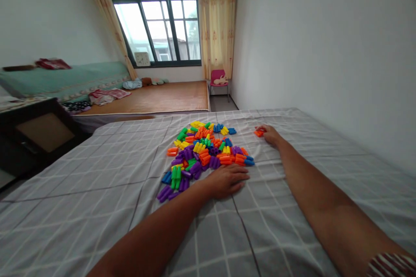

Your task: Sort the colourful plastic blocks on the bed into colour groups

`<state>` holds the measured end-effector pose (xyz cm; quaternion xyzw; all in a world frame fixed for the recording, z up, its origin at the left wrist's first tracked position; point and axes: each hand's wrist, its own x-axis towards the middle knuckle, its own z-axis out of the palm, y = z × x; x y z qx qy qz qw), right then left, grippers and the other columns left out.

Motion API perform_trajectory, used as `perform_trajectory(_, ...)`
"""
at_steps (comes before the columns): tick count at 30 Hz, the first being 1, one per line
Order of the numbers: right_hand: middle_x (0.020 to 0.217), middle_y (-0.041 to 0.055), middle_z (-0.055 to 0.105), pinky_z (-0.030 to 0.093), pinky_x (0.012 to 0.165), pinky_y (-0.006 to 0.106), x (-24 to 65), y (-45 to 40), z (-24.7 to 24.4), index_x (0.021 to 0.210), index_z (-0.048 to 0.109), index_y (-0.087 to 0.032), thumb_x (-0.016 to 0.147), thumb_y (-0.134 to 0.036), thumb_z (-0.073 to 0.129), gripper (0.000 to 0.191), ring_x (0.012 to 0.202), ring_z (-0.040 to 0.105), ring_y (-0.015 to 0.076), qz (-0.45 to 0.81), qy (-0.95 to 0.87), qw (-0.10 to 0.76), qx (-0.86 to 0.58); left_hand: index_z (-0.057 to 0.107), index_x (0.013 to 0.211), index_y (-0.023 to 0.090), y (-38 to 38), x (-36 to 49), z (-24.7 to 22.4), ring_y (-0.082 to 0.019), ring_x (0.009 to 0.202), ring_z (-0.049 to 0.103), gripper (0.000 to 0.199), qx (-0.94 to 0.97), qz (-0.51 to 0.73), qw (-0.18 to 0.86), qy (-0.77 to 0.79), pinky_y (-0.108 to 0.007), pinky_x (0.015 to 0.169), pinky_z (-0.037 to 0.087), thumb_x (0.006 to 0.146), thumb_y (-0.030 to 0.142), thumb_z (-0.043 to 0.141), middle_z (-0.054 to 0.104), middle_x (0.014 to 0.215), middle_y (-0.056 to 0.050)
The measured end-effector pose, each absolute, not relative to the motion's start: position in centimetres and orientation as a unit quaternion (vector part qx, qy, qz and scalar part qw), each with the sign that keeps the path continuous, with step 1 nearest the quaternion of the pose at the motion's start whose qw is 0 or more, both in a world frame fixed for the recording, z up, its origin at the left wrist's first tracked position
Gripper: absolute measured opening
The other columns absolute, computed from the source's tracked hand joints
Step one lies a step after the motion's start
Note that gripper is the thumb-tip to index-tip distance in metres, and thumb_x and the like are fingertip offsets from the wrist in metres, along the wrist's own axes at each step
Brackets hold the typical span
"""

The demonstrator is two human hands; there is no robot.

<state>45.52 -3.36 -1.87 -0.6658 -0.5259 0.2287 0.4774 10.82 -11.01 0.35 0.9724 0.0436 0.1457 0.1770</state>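
A pile of plastic pieces point(204, 154) in purple, orange, green, yellow and blue lies on the grey checked sheet point(260, 225). My left hand point(227, 180) rests palm down at the pile's near right edge, fingers spread, with nothing seen in it. Farther off and to the right, my right hand point(271, 134) has its fingers closed on an orange piece point(259, 133), apart from the pile. Blue and yellow pieces point(224, 129) lie at the far edge of the pile, toward my right hand.
White wall point(325, 52) runs along the right side. Beyond the sheet are a low bed point(162, 97), a pink chair point(218, 78), a window point(159, 21) and curtains point(217, 21). A dark cabinet point(42, 134) stands at the left.
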Motion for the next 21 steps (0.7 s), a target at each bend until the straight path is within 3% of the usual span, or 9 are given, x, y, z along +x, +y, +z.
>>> perform_trajectory(4, 0.129, 0.0146, 0.06, 0.045, 0.099, 0.045, 46.8, -4.3, -1.5, 0.109, 0.066, -0.016, 0.063, -0.016, 0.063, 0.046, 0.121, 0.054, 0.0289, 0.257, -0.514, 0.481, -0.662, 0.056, 0.129, 0.022, -11.0, 10.8, 0.7, -0.02, 0.127, 0.05, 0.038, 0.972, 0.142, 0.181, 0.053, -0.036, 0.109, 0.039, 0.096, 0.034, 0.04, 0.056, 0.136, -0.008)
perform_trajectory(8, 0.122, 0.0102, 0.065, 0.045, 0.099, 0.038, 48.0, -4.8, -1.1, 0.118, 0.065, -0.017, 0.06, -0.013, 0.065, 0.059, 0.113, 0.059, 0.026, 0.345, -0.569, 0.403, -0.628, 0.056, 0.128, 0.021, -11.1, 10.8, 0.8, -0.02, 0.127, 0.049, 0.037, 0.974, 0.132, 0.174, 0.056, -0.036, 0.109, 0.039, 0.096, 0.033, 0.04, 0.056, 0.136, -0.008)
perform_trajectory(14, 0.115, 0.0096, 0.069, 0.042, 0.102, 0.04, 47.8, -3.2, -1.9, 0.112, 0.07, -0.015, 0.064, -0.017, 0.064, 0.048, 0.112, 0.06, 0.0274, 0.172, -0.598, 0.366, -0.691, 0.05, 0.134, 0.023, -12.1, 10.7, 0.5, -0.022, 0.132, 0.043, 0.041, 0.98, 0.123, 0.136, 0.073, -0.04, 0.113, 0.033, 0.096, 0.035, 0.04, 0.05, 0.142, -0.008)
perform_trajectory(21, 0.124, 0.008, 0.065, 0.042, 0.103, 0.04, 47.3, -1.3, -0.8, 0.131, 0.057, -0.023, 0.075, -0.034, 0.063, 0.058, 0.115, 0.058, 0.0264, 0.095, -0.62, 0.293, -0.722, 0.048, 0.136, 0.023, -12.4, 10.4, 0.4, -0.023, 0.134, 0.041, 0.043, 0.983, 0.111, 0.128, 0.075, -0.041, 0.113, 0.032, 0.096, 0.038, 0.038, 0.047, 0.144, -0.008)
